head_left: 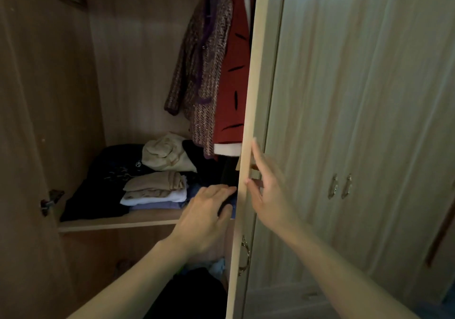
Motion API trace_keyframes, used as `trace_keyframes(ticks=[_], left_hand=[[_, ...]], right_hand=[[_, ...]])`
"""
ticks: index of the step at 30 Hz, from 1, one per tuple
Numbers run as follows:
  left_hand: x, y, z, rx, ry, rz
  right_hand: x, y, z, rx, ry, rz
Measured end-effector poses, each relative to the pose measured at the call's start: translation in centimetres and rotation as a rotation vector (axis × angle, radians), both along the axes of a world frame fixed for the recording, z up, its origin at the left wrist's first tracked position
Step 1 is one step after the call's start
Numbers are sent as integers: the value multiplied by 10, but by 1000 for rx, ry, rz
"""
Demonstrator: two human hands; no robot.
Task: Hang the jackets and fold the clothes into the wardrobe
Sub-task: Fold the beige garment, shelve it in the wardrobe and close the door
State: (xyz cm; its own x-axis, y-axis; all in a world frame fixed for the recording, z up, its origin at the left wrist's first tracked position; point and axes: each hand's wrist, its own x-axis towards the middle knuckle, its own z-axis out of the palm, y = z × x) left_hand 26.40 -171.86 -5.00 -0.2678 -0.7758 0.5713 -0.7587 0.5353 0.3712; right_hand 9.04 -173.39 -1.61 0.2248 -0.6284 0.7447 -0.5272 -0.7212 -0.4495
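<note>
The wardrobe stands open on its left side. A tweed jacket (203,65) and a red jacket (234,72) hang from the rail at the top. On the shelf (118,222) lie folded clothes: a dark pile (103,183), a beige and white stack (155,188) and a crumpled cream garment (167,153). My left hand (206,215) rests palm down on a dark blue folded garment (229,204) at the shelf's right end, thumb curled round its front. My right hand (266,188) is against the edge of the wardrobe door (248,112), fingers spread, thumb on the edge.
The left door is swung out, with a hinge (50,201) on its inner side. Closed doors with metal handles (339,187) fill the right. A lower door handle (245,254) hangs below my hands. More clothes (192,291) sit in the compartment below the shelf.
</note>
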Motion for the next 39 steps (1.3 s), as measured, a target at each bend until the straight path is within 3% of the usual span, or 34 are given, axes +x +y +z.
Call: trace_keyframes(ticks=[12, 24, 34, 39], left_hand=[[102, -48, -3, -48, 26, -25], [152, -100, -7, -122, -33, 24], [177, -132, -2, -67, -124, 165], [185, -145, -10, 6, -139, 198]], right_hand=[[105, -46, 10, -49, 172, -157], [154, -106, 28, 50, 153, -197], [173, -151, 24, -9, 143, -142], [188, -169, 23, -68, 199, -233]])
